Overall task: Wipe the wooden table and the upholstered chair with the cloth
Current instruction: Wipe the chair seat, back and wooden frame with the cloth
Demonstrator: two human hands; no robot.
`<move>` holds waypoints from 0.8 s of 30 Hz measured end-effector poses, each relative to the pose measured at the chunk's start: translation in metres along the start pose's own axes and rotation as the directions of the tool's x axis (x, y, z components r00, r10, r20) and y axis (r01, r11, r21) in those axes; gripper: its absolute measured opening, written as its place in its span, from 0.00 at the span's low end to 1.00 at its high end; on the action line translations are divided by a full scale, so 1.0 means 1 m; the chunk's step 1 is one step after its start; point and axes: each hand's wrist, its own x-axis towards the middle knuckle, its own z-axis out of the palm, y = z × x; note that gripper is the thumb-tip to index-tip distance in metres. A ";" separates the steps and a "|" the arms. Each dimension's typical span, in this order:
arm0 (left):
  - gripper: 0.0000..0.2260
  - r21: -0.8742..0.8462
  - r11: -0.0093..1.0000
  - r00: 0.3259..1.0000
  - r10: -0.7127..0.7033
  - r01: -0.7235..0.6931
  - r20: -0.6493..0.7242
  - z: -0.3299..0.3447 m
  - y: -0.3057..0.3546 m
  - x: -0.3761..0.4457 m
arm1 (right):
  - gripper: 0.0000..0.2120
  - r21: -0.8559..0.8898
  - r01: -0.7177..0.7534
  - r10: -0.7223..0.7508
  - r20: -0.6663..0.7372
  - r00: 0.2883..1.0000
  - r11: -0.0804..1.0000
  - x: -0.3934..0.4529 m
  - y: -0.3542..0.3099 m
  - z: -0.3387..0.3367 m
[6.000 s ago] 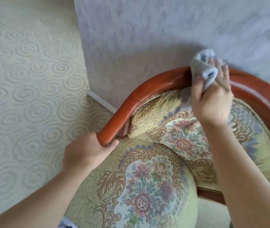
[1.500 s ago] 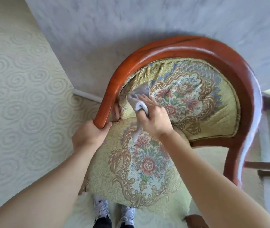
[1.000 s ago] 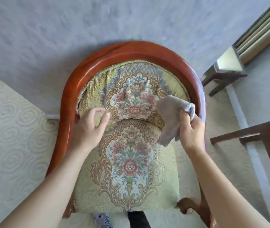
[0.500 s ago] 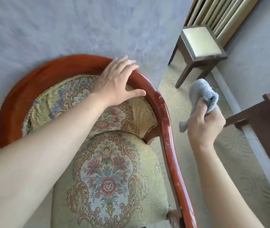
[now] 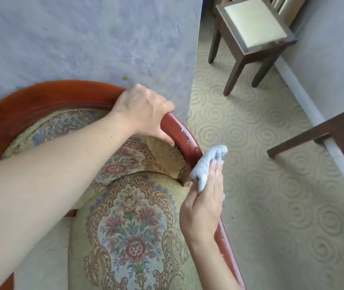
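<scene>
The upholstered chair [image 5: 129, 237] fills the lower left, with floral fabric and a curved red-brown wooden frame. My left hand [image 5: 143, 111] grips the top of that frame at its right bend. My right hand [image 5: 203, 208] holds the pale blue cloth [image 5: 207, 164] and presses it against the frame's right side, where the backrest meets the seat. A corner of the dark wooden table [image 5: 338, 130] shows at the right edge.
A grey-blue wall [image 5: 83, 38] stands right behind the chair. A dark stool with a cream seat [image 5: 252, 24] sits at the top right. Swirl-patterned carpet [image 5: 271, 185] lies between chair, stool and table. A white skirting board [image 5: 313, 114] runs along the right wall.
My right hand brought the cloth back from the open air onto the chair's right frame. My left hand closed around the top rail. The view shifted right.
</scene>
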 end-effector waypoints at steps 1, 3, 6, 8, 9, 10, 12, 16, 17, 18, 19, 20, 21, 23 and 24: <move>0.42 -0.017 1.000 1.000 0.005 -0.005 -0.017 0.000 0.001 -0.001 | 0.28 -0.010 -0.018 0.018 0.035 0.999 1.000 -0.004 -0.002 0.009; 0.38 -0.035 0.999 0.996 0.029 -0.032 -0.083 0.003 0.000 0.000 | 0.29 -0.033 -0.041 0.043 0.047 0.998 0.999 -0.004 -0.008 0.025; 0.35 -0.025 0.997 0.984 0.073 -0.078 -0.164 0.005 0.001 -0.003 | 0.30 -0.018 -0.059 0.059 0.009 0.998 0.998 0.008 -0.022 0.041; 0.31 -0.019 0.996 0.975 0.087 -0.093 -0.204 0.005 0.002 -0.006 | 0.31 -0.008 -0.026 0.026 -0.007 1.000 1.000 0.018 -0.033 0.048; 0.29 -0.027 0.996 0.976 0.082 -0.089 -0.203 0.005 0.002 -0.007 | 0.31 0.004 0.001 -0.001 -0.012 1.000 1.000 0.025 -0.040 0.051; 0.24 -0.037 0.996 0.976 0.076 -0.085 -0.202 0.006 0.001 -0.007 | 0.30 0.014 0.042 -0.042 -0.010 0.999 0.999 0.033 -0.048 0.053; 0.13 -0.050 0.994 0.970 0.080 -0.094 -0.229 0.007 -0.001 -0.007 | 0.31 0.001 0.159 -0.159 0.003 0.987 0.987 0.049 -0.061 0.055; 0.08 -0.066 0.993 0.972 0.077 -0.093 -0.220 0.008 -0.002 -0.008 | 0.34 -0.194 0.320 -0.315 0.059 0.947 0.927 0.058 -0.053 0.051; 0.13 -0.075 0.993 0.969 0.073 -0.093 -0.235 0.009 -0.001 -0.007 | 0.35 -0.242 0.325 -0.319 0.063 0.946 0.914 0.053 -0.046 0.049; 0.20 -0.077 0.993 0.966 0.067 -0.089 -0.249 0.009 0.000 -0.006 | 0.35 -0.283 0.308 -0.305 0.055 0.951 0.908 0.046 -0.038 0.046; 0.26 -0.071 0.994 0.966 0.063 -0.083 -0.253 0.010 0.000 -0.006 | 0.36 -0.310 0.270 -0.273 0.034 0.961 0.912 0.037 -0.030 0.043; 0.31 -0.070 0.994 0.966 0.061 -0.081 -0.250 0.011 0.000 -0.005 | 0.36 -0.324 0.214 -0.226 0.000 0.974 0.922 0.027 -0.021 0.039; 0.33 -0.073 0.994 0.967 0.062 -0.082 -0.249 0.011 0.000 -0.005 | 0.38 -0.328 0.150 -0.171 -0.035 0.985 0.932 0.015 -0.013 0.036; 0.35 -0.084 0.992 0.964 0.065 -0.090 -0.257 0.011 -0.001 -0.006 | 0.37 -0.339 0.061 -0.096 -0.085 0.992 0.939 -0.012 0.005 0.029; 0.35 -0.094 0.991 0.962 0.067 -0.095 -0.264 0.011 -0.002 -0.006 | 0.36 -0.358 0.031 -0.071 -0.100 0.992 0.933 -0.026 0.015 0.025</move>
